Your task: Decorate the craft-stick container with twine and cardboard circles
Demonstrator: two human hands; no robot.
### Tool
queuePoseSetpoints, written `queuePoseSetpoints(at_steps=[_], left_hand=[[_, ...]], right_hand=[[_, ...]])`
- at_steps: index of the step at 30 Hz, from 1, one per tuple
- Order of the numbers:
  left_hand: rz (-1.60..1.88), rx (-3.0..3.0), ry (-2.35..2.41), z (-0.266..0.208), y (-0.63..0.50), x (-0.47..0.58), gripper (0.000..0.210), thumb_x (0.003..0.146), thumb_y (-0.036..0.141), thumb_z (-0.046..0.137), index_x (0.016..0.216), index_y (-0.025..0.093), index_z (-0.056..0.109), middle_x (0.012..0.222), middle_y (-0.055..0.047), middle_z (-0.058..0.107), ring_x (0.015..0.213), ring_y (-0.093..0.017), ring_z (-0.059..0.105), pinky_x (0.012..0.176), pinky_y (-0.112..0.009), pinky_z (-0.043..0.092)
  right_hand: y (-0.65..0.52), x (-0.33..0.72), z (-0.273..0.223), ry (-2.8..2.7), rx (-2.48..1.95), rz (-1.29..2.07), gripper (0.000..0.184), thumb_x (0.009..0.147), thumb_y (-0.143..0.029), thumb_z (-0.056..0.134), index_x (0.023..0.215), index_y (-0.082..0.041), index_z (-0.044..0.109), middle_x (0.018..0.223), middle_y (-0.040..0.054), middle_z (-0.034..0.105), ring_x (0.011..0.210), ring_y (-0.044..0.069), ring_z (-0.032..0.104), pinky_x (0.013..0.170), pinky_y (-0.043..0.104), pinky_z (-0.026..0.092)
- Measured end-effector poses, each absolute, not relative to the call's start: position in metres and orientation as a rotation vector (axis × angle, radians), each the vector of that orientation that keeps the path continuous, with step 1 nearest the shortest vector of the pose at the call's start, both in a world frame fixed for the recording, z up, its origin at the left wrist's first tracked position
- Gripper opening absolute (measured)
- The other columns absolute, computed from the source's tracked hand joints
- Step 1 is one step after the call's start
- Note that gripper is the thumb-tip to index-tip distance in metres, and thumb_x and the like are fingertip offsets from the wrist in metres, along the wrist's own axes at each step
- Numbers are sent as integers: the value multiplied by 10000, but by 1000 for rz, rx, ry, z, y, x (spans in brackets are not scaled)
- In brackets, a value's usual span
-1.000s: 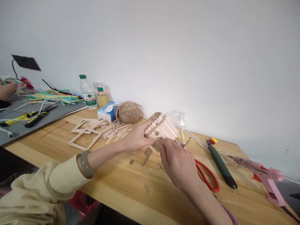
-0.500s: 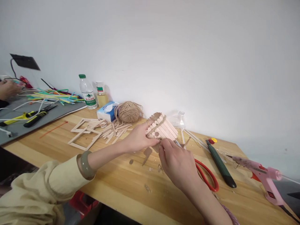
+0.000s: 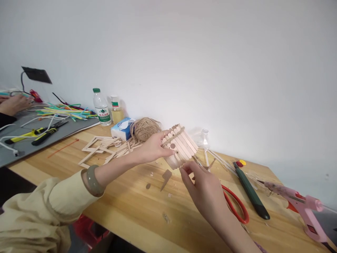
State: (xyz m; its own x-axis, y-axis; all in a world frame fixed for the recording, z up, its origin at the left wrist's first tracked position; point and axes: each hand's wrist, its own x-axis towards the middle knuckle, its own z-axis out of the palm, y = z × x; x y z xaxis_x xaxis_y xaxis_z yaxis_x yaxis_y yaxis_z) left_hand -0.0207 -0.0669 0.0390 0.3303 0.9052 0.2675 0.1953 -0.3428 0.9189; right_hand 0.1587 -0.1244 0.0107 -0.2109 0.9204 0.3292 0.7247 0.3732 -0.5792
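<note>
My left hand (image 3: 157, 146) is closed on a craft-stick panel (image 3: 185, 142), thumb across its face, and holds it tilted above the table. The panel is a row of pale rounded sticks with twine along it and a small brown disc on the front. Just below the panel's lower edge, my right hand (image 3: 201, 186) has its thumb and forefinger pinched together; whatever is between them is too small to make out. Red-handled scissors (image 3: 238, 203) lie beside my right wrist, partly hidden by it. Brown paper scraps (image 3: 165, 177) lie on the table beneath.
A twine ball (image 3: 145, 129), tissue pack (image 3: 122, 129) and water bottle (image 3: 102, 109) stand behind loose craft sticks (image 3: 118, 149). At right lie a green utility knife (image 3: 251, 193) and pink glue gun (image 3: 297, 200). Another person's hand (image 3: 17, 104) is at far left, near pliers (image 3: 48, 133).
My right hand has drawn slightly down and away from the panel, baring its lower edge. My left hand still holds the panel, now turned a little. The camera view has shifted slightly.
</note>
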Motion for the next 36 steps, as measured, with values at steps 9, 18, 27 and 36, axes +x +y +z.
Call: queuePoseSetpoints(at_steps=[9,18,27,36], left_hand=[[1044,1679,900,51,-70,-24,407,622,159,688,1010,116,573,798,-4,618,705,-137,580,630,-232,445],[1007,1655,843,54,-68,-25,442,636,156,678,1064,123,571,894,-32,642,778,-151,601,701,-255,463],[1018,1640,852,50,-63,-24,319,620,136,669,927,124,586,778,-1,608,692,-132,580,641,-242,450],[1040,1582,825,49,-60,-22,327,608,154,681,913,128,567,754,6,592,697,-134,583,648,-242,444]], right_hand=[[-116,155,16,-1540,-1276,1139,307,751,-463,577,619,-192,523,461,-70,428,400,77,324,408,215,218],[-115,150,16,-1343,-1176,1261,302,674,-423,658,568,-184,507,467,-77,364,462,81,293,462,222,221],[-114,153,10,-1313,-1146,1270,255,685,-398,673,631,-168,581,492,-92,280,480,82,141,459,257,101],[-115,145,7,-1237,-1110,1264,333,713,-465,643,618,-197,468,493,-109,196,487,88,96,459,255,76]])
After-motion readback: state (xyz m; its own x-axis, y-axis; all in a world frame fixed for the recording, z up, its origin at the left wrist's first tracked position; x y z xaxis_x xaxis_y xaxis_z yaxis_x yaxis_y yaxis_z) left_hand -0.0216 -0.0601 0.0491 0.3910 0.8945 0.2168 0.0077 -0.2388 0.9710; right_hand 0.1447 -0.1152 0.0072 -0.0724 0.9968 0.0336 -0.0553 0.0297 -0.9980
